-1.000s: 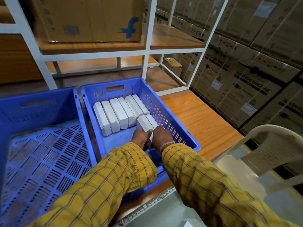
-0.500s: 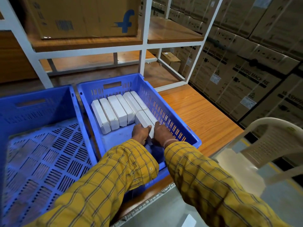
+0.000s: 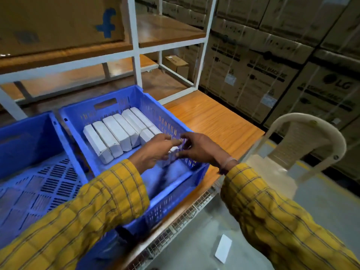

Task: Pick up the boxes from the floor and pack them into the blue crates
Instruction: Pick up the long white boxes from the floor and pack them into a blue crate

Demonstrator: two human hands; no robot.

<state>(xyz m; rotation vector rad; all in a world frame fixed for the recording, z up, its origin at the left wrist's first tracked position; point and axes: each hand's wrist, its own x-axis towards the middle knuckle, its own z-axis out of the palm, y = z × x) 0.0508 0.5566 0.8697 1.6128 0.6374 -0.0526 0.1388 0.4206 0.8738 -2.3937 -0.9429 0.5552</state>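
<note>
Left hand (image 3: 155,151) and right hand (image 3: 196,147) above crate (image 3: 109,108), fingers loose, gripping nothing. Boxes (image 3: 116,133) inside crate.

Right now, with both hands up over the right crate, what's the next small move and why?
Probably reach down for the white box lying on the floor. Both the left hand and right hand look empty above the right crate, whose white boxes fill only the far part, leaving room near the front.
</note>
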